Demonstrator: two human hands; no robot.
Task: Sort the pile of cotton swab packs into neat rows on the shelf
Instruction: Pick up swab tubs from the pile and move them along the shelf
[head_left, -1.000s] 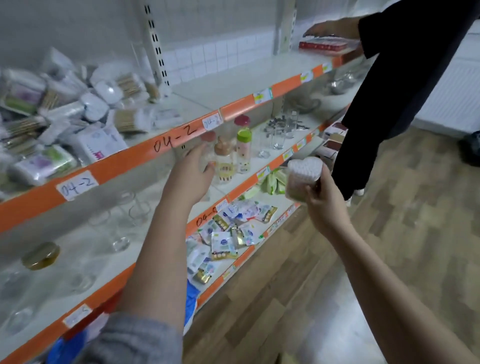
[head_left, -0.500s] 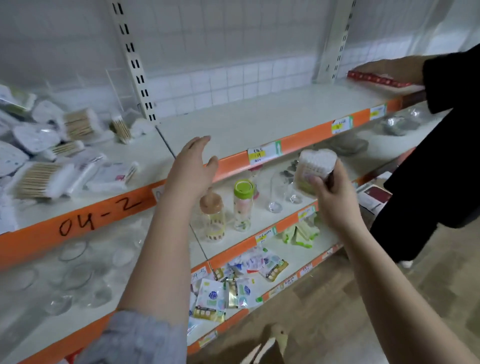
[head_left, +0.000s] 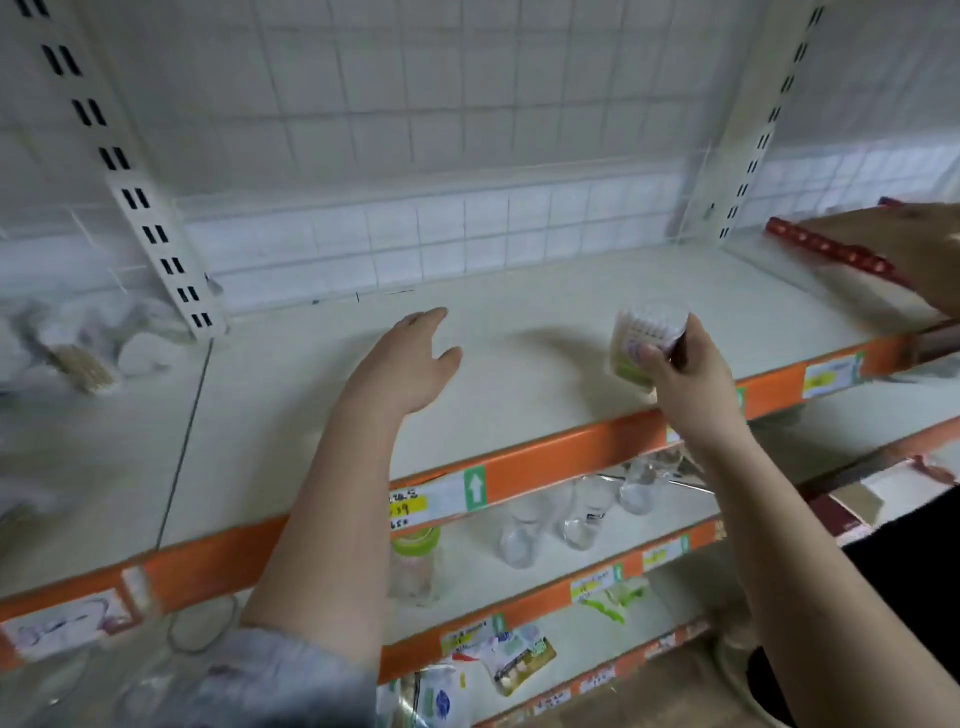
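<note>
The clear plastic tub of white cotton swabs (head_left: 649, 340) sits in my right hand (head_left: 685, 379), held tilted just above the front part of the cream shelf with the orange edge strip (head_left: 587, 441). The rest of the jumbled pile of cotton swab packs (head_left: 78, 343) lies well apart at the far left of the same shelf, blurred.

My judgement: because I hold the tub tilted and close to the front edge, setting it down carelessly could let it topple or roll off onto the lower shelf of clear drinking glasses (head_left: 576, 514). Another person's hand (head_left: 919, 254) working a red flat box (head_left: 826, 249) at the right could also crowd the row.

My right fingers (head_left: 652, 358) curl round the tub, gripping it. My left hand (head_left: 410, 364) hovers over the bare shelf, fingers relaxed and straight, holding nothing.
</note>
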